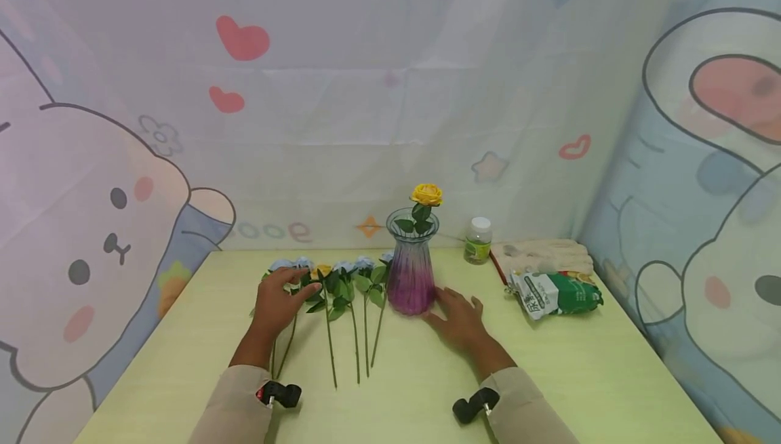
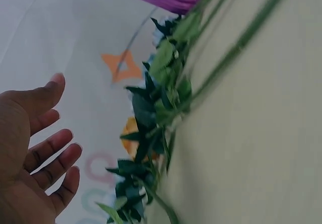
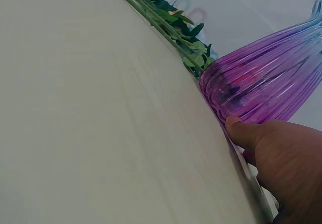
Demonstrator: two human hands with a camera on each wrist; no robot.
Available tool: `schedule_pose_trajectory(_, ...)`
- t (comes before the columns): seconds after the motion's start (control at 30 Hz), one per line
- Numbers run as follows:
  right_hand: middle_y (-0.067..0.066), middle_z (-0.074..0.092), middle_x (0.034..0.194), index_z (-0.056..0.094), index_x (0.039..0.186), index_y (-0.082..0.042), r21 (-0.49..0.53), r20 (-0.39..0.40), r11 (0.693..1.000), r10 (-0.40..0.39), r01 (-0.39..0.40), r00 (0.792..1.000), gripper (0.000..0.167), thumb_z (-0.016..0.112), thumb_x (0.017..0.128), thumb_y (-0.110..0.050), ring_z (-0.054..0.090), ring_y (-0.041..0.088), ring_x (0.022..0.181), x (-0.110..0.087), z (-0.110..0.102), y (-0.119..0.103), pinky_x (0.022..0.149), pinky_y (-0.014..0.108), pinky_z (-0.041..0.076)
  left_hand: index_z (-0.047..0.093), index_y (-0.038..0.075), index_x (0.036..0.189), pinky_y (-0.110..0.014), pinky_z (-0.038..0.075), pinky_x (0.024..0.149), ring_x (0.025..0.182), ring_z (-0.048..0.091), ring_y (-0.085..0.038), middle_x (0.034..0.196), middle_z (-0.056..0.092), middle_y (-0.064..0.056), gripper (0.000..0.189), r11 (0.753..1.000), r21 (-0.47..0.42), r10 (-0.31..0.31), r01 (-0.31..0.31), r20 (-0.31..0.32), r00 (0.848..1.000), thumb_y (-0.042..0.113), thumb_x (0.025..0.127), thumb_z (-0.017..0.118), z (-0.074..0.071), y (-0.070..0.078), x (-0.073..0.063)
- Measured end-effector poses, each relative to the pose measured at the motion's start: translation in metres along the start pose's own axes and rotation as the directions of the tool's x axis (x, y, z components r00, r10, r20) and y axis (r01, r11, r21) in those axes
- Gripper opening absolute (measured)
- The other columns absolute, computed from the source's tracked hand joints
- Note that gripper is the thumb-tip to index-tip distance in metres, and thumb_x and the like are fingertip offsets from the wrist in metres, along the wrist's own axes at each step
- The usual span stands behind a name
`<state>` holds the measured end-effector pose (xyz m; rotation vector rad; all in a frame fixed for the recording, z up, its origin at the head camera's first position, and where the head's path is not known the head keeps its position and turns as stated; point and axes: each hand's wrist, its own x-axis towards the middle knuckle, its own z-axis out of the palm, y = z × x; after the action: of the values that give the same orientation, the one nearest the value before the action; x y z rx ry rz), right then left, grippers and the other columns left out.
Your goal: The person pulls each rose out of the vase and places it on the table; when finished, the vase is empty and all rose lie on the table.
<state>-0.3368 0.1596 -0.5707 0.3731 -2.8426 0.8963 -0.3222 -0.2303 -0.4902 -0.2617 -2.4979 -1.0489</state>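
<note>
A glass vase (image 1: pixel 411 281), bluish at the rim and purple below, stands upright at the table's back with one yellow rose (image 1: pixel 427 194) in it. My right hand (image 1: pixel 460 325) touches the vase's base from the right. In the right wrist view, the thumb of that hand (image 3: pixel 276 153) lies against the purple glass (image 3: pixel 261 83). Left of the vase lie several artificial roses, blue (image 1: pixel 364 264) and yellow (image 1: pixel 321 271), stems toward me. Over the leftmost ones hovers my left hand (image 1: pixel 277 305). Its fingers are spread and hold nothing in the left wrist view (image 2: pixel 30 158).
Right of the vase stands a white-capped jar (image 1: pixel 478 240) with a green label. Beside it are pale gloves (image 1: pixel 543 254), a thin red stick (image 1: pixel 497 265) and a green-and-white packet (image 1: pixel 558 293). A printed cloth (image 1: pixel 342 118) hangs behind the table (image 1: pixel 415 390).
</note>
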Motion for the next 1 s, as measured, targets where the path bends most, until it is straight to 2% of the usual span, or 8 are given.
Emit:
schedule_pose_trajectory(0.17, 0.011, 0.057, 0.165, 0.052, 0.163, -0.011, -0.016, -0.001, 1.000, 0.002, -0.002, 1.000, 0.069, 0.069, 0.106, -0.047, 0.046, 0.035, 0.159, 0.000, 0.001, 0.001, 0.126, 0.079, 0.016, 0.070, 0.005, 0.144, -0.048, 0.057, 0.090, 0.122, 0.067, -0.043, 0.142, 0.068, -0.021, 0.050, 0.994, -0.105, 0.009, -0.007, 0.017, 1.000, 0.023, 0.099, 0.084, 0.009, 0.022, 0.011)
schedule_pose_trajectory(0.37, 0.011, 0.057, 0.165, 0.052, 0.163, -0.011, -0.001, 0.003, 1.000, 0.006, -0.006, 1.000, 0.069, 0.068, 0.107, -0.047, 0.045, 0.036, 0.159, 0.000, 0.000, -0.002, 0.126, 0.079, 0.015, 0.066, 0.011, 0.151, -0.058, 0.055, 0.106, 0.132, 0.064, -0.040, 0.154, 0.061, -0.017, 0.052, 0.969, -0.242, -0.013, 0.037, 0.097, 0.995, 0.029, 0.104, 0.079, 0.019, 0.055, 0.025)
schedule_pose_trajectory(0.5, 0.012, 0.058, 0.164, 0.053, 0.162, -0.010, 0.013, -0.004, 1.000, 0.005, -0.005, 1.000, 0.069, 0.069, 0.106, -0.046, 0.046, 0.037, 0.159, -0.002, -0.002, -0.003, 0.126, 0.079, 0.016, 0.065, 0.013, 0.152, -0.060, 0.054, 0.111, 0.135, 0.063, -0.039, 0.159, 0.057, -0.014, 0.053, 0.946, -0.322, 0.000, 0.040, 0.123, 0.992, 0.032, 0.105, 0.078, 0.029, 0.080, 0.035)
schedule_pose_trajectory(0.63, 0.012, 0.059, 0.163, 0.054, 0.162, -0.010, 0.007, -0.014, 1.000, 0.001, -0.001, 1.000, 0.068, 0.070, 0.106, -0.046, 0.047, 0.037, 0.158, -0.003, -0.003, -0.003, 0.126, 0.079, 0.016, 0.064, 0.015, 0.153, -0.060, 0.055, 0.110, 0.136, 0.065, -0.039, 0.161, 0.054, -0.013, 0.053, 0.934, -0.357, 0.023, 0.024, 0.128, 0.991, 0.033, 0.105, 0.077, 0.041, 0.104, 0.044)
schedule_pose_trajectory(0.8, 0.010, 0.057, 0.165, 0.052, 0.163, -0.013, 0.014, -0.007, 1.000, 0.006, -0.006, 1.000, 0.069, 0.069, 0.106, -0.048, 0.046, 0.035, 0.160, -0.002, -0.002, -0.002, 0.127, 0.078, 0.015, 0.066, 0.012, 0.151, -0.064, 0.055, 0.110, 0.137, 0.063, -0.043, 0.161, 0.054, -0.014, 0.050, 0.918, -0.397, 0.037, 0.008, 0.106, 0.994, 0.032, 0.106, 0.076, 0.051, 0.130, 0.053)
schedule_pose_trajectory(1.0, 0.009, 0.057, 0.165, 0.052, 0.163, -0.013, 0.017, -0.006, 1.000, 0.009, -0.008, 1.000, 0.069, 0.069, 0.106, -0.048, 0.045, 0.035, 0.160, 0.000, 0.002, 0.001, 0.127, 0.078, 0.014, 0.074, 0.012, 0.139, -0.066, 0.049, 0.116, 0.144, 0.056, -0.047, 0.161, 0.052, -0.016, 0.040, 0.917, -0.398, 0.024, 0.011, 0.083, 0.996, 0.033, 0.105, 0.077, 0.058, 0.155, 0.062)
